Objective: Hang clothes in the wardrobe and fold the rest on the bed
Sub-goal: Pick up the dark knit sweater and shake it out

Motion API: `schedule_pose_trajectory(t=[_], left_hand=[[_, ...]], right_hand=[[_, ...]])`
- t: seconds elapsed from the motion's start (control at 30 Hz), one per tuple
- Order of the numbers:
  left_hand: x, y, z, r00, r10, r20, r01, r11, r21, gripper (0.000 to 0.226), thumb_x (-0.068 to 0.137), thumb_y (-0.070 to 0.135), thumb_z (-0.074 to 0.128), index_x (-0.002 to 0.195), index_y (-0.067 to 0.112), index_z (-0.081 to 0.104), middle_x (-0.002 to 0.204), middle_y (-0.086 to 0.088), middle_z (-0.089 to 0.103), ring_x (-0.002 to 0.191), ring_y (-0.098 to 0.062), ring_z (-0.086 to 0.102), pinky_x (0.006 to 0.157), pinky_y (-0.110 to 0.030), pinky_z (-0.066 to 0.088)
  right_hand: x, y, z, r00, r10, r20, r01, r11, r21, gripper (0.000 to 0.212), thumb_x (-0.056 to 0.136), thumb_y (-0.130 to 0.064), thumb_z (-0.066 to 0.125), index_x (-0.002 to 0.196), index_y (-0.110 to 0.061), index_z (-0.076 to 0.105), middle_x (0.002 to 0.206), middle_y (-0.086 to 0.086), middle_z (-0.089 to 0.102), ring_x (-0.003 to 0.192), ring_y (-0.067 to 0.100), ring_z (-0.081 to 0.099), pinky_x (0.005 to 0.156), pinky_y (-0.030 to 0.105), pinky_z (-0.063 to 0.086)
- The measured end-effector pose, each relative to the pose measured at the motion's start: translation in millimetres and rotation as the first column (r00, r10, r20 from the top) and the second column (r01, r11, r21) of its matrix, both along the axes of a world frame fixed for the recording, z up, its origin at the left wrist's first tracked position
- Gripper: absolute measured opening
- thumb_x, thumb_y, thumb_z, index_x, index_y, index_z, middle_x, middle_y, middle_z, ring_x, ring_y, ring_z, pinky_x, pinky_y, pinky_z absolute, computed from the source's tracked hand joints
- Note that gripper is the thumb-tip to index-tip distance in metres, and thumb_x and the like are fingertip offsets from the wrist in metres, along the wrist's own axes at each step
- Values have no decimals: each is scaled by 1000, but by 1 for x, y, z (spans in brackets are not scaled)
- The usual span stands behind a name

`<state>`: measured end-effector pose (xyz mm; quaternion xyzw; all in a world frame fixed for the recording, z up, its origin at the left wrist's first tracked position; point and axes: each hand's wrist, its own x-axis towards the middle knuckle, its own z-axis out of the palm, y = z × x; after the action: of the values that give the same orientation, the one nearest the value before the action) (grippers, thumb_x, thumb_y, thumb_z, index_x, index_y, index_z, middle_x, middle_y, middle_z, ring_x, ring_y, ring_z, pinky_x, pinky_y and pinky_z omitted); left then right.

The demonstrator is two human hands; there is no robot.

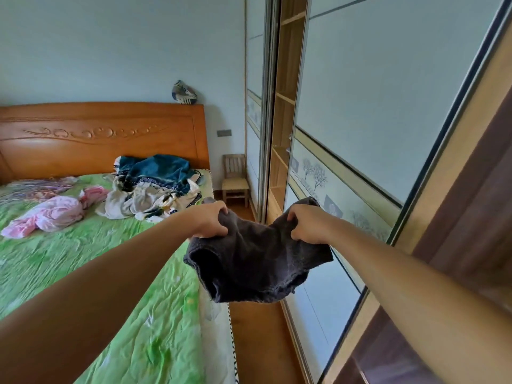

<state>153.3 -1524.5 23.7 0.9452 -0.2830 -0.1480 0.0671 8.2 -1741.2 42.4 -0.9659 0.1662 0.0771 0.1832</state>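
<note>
A dark grey knitted garment point(257, 264) hangs in the air between the bed and the wardrobe. My left hand point(212, 221) grips its upper left edge, and my right hand point(307, 224) grips its upper right edge. Both arms are stretched forward. The bed point(91, 259) with a green cover lies to the left. On it are a pink garment point(52, 212) and a heap of white and dark blue clothes point(155, 187) near the headboard. The wardrobe point(285, 112) stands to the right with its sliding door open, showing wooden shelves.
A frosted sliding door point(374, 120) with a tree pattern runs along the right side. A small wooden chair point(235, 178) stands in the corner by the wardrobe. A narrow strip of wooden floor point(257, 342) separates bed and wardrobe. A small patterned item point(183, 92) sits on the headboard.
</note>
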Motion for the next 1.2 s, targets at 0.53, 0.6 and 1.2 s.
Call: schedule_pose_trajectory(t=[0.53,0.6,1.2], left_hand=[[314,-98,-14,991,131,-15,-131,991,-4,60,88,39,65,142,28,41,135,-8,54,110,-28,58,94,-37,50],[362,-105,-6,989,147,-3,-147,989,7,60,90,38,64,143,27,39,135,-10,54,112,-30,57,92,-35,47],[625,-178,28,960,275,62,-273,961,-37,56,90,37,62,141,29,41,116,-4,52,92,-23,54,76,-32,44]], right_hand=[[352,-107,-9,991,119,-64,-122,992,-44,39,93,-17,65,131,-13,56,122,12,59,107,30,58,82,35,45],[407,-116,-3,989,134,-63,-137,990,-45,38,92,-15,65,130,-14,57,119,11,61,105,29,59,82,35,46],[713,-199,19,971,232,-53,-236,966,-109,44,95,-11,57,139,-7,54,130,15,59,114,32,58,83,33,46]])
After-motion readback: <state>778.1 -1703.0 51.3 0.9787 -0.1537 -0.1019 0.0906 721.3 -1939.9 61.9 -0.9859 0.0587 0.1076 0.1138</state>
